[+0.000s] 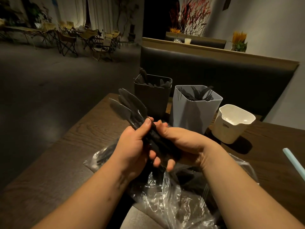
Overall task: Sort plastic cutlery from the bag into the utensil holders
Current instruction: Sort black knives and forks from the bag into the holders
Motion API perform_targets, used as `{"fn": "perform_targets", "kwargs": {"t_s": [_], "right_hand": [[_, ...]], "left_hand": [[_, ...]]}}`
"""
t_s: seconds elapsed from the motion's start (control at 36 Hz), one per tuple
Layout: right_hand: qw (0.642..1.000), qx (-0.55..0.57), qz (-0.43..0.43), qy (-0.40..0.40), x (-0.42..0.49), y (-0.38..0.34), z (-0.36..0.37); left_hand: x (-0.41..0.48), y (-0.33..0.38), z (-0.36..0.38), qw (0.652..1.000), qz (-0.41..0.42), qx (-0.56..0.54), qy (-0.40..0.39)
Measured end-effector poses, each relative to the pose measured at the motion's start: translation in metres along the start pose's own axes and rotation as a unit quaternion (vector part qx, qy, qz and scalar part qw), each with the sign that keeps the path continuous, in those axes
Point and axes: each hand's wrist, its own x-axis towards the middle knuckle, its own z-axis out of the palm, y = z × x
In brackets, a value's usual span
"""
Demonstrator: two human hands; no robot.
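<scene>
A bundle of black plastic knives [127, 104] sticks up and to the left above the table, blades fanned out. My left hand [137, 146] grips the handles from the left, and my right hand [179, 139] curls around them from the right. Beneath both hands lies a clear plastic bag [171, 200] with more black cutlery inside. Three holders stand behind: a dark holder [151, 100] with black spoons, a grey holder [194, 113] with black forks, and a white holder [231, 128] whose inside looks bare.
The dark wooden table [69, 154] ends at a corner on the far left, past the dark holder. A padded bench back [214, 71] runs behind the holders. A pale blue straw-like stick [295, 162] lies at the right edge. Folding chairs stand far off.
</scene>
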Motion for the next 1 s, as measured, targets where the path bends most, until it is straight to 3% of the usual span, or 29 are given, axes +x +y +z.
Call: {"fn": "perform_targets", "kwargs": {"t_s": [0.14, 0.31, 0.67, 1.0], "right_hand": [[1.000, -0.006, 0.018, 0.003, -0.011, -0.011, -0.008], [0.991, -0.108, 0.001, 0.080, -0.022, -0.016, -0.015], [0.965, -0.189, -0.047, 0.178, -0.016, -0.017, -0.021], [0.897, -0.331, -0.111, 0.273, -0.010, -0.018, -0.015]], "left_hand": [[0.000, 0.001, 0.002, 0.999, 0.007, -0.028, 0.040], [0.001, 0.004, 0.001, 0.993, 0.007, -0.054, 0.101], [0.004, 0.004, 0.001, 0.988, 0.005, -0.082, 0.128], [0.007, 0.002, 0.000, 0.985, 0.004, -0.110, 0.131]]}}
